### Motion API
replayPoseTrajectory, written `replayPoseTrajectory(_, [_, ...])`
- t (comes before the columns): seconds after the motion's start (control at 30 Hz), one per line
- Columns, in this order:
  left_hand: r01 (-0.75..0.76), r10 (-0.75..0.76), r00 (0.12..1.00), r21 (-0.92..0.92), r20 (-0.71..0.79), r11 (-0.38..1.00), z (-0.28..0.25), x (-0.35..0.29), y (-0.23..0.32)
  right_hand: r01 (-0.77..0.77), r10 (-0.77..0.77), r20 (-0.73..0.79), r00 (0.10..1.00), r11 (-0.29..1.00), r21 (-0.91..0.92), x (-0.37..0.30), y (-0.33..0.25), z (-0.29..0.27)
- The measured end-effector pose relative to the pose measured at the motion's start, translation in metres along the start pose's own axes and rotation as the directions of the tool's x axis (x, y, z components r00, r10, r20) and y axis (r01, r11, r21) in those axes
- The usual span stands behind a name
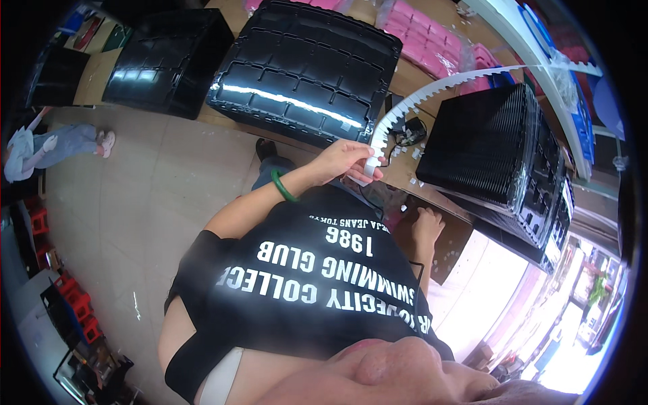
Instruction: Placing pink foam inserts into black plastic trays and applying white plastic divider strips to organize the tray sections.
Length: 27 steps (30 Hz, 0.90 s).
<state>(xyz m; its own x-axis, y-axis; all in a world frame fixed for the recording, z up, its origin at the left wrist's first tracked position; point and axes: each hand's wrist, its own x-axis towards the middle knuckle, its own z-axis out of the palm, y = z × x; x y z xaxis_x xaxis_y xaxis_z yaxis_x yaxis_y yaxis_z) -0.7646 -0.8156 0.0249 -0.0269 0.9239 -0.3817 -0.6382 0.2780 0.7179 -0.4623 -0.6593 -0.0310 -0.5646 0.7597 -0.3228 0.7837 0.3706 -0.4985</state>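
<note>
Left hand: the fingers of the left hand [344, 160] are closed in a pinch; they have hold of the white strip [399, 112] near its lower end.
White strip: it bends upward from this pinch, over the table, toward the upper right; its one edge is notched.
Right hand: the right hand [429, 228] is at the brown box [451, 244], fingers slightly bent; whether it holds something, I cannot tell.
Strip risk: if the left hand pulls too sharply, the strip could tear at a notch, or be creased.
Tray risk: the strip passes close by the black tray stack [472, 135] in this view, so it could catch on a corner.
Cable risk: the small black device [410, 132] lies near the strip; a sideways swing could snag it.
Scraps: white scraps [414, 181] lie loose; a sleeve could brush them down.
</note>
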Motion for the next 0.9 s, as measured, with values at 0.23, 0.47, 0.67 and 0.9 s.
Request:
replayPoseTrajectory(0.23, [-0.146, 0.152, 0.986, 0.080, -0.065, 0.986, 0.004, 0.006, -0.032, 0.050, -0.006, -0.056, 0.998, 0.561, 0.826, 0.001, -0.123, 0.031])
replayPoseTrajectory(0.47, [-0.202, 0.217, 0.970, 0.128, -0.112, 0.971, -0.010, -0.011, -0.061, 0.089, -0.057, -0.070, 0.996, 0.491, 0.866, -0.007, -0.137, 0.062])
replayPoseTrajectory(0.67, [-0.063, 0.027, 0.980, -0.173, -0.199, 0.983, -0.021, -0.029, -0.055, 0.568, -0.406, -0.421, 0.811, 0.720, 0.399, -0.025, -0.178, 0.050])
replayPoseTrajectory(0.9, [-0.043, -0.062, 0.982, 0.534, 0.177, 0.845, -0.049, -0.056, -0.087, 0.522, -0.565, -0.047, 0.824, 0.723, 0.453, 0.012, -0.284, 0.058])
